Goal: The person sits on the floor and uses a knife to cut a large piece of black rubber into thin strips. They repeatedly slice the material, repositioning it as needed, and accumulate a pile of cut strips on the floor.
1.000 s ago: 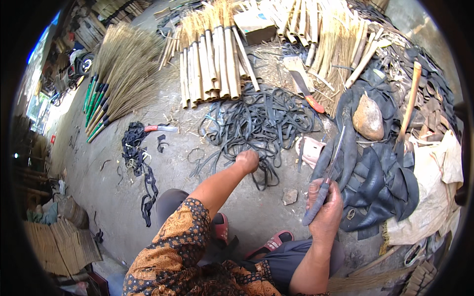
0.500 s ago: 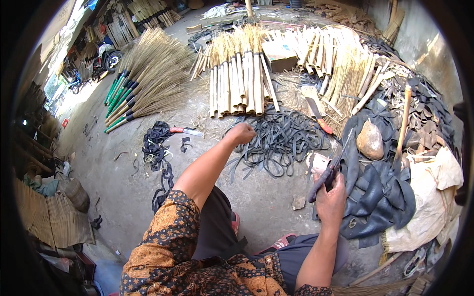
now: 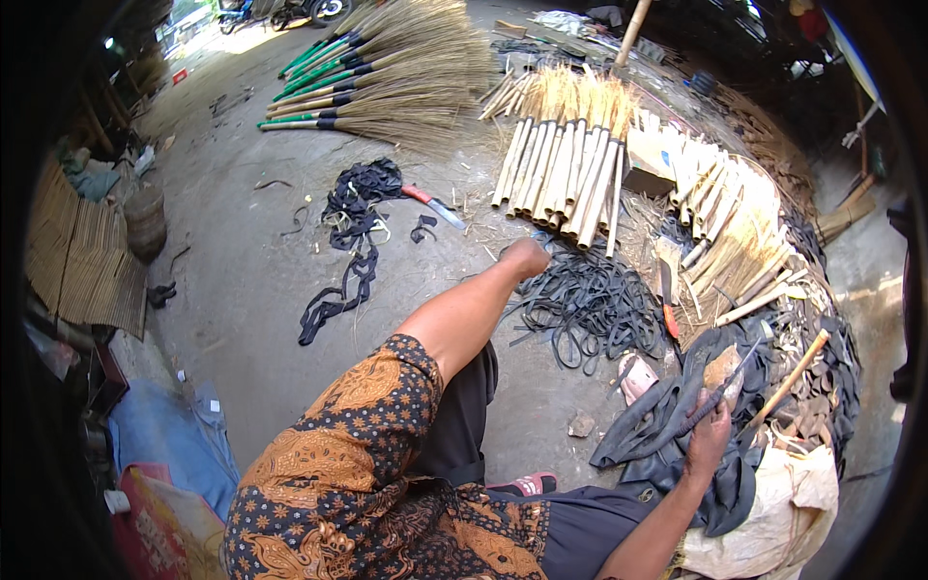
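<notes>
My right hand (image 3: pixel 709 437) grips a knife (image 3: pixel 725 389) by its dark handle, with the thin blade pointing up and to the right. The knife is over black rubber sheets (image 3: pixel 628 433) and passes in front of a brownish stone (image 3: pixel 721 372). My left hand (image 3: pixel 527 257) is stretched forward, fingers curled, at the upper left edge of a tangled pile of black rubber strips (image 3: pixel 604 302). What those fingers hold, if anything, is hidden. Just beyond that hand lies a row of bamboo-handled brush bundles (image 3: pixel 565 174).
Finished brooms (image 3: pixel 387 82) with green or pale handles fan out at the far left. An orange-handled knife (image 3: pixel 433 205) lies beside a black strip heap (image 3: pixel 360 193). Another orange-handled knife (image 3: pixel 669 309) lies right of the strips. A pale sack (image 3: pixel 773 512) and a bamboo stick (image 3: pixel 793 377) are at the right.
The view has swung, so the brooms and strips appear shifted. My right hand, with the knife, has moved right, over the rubber sheets and stone. My left hand stays by the strips, fingers curled.
</notes>
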Action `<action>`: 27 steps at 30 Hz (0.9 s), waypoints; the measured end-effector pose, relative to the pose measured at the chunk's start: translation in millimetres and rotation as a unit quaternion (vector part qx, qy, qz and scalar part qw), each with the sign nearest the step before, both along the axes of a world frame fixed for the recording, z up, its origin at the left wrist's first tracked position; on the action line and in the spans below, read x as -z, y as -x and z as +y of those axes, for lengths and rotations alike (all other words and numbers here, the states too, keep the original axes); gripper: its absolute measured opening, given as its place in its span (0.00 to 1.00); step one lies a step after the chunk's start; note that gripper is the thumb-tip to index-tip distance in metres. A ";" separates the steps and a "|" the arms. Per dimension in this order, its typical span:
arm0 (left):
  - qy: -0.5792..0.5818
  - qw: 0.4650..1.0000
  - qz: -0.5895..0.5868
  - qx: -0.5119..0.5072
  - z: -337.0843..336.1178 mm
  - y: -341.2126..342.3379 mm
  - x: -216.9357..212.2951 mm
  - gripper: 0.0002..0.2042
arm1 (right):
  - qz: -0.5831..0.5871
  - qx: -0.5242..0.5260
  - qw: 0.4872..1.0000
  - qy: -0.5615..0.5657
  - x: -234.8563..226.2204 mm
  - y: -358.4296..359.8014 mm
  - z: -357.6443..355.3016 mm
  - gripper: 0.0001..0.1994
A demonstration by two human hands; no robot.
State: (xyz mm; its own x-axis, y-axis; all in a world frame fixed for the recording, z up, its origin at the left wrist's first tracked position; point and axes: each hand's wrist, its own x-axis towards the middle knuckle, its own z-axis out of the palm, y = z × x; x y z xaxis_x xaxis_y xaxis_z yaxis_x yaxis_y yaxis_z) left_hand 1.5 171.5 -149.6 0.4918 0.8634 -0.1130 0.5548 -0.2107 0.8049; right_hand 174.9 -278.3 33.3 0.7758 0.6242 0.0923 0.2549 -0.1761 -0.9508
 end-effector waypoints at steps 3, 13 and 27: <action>-0.066 0.992 0.094 0.058 -15.2 3.4 -12.1 0.18 | -0.093 0.019 0.992 0.089 19.0 -44.5 -1.6 0.13; 0.058 0.958 0.177 0.220 -21.0 23.1 -34.4 0.20 | -0.089 -0.047 0.850 0.516 138.0 -114.7 -58.6 0.16; 0.169 0.962 0.153 0.152 0.6 62.9 -27.1 0.21 | -0.044 -0.057 0.887 0.456 155.1 -159.5 -73.5 0.20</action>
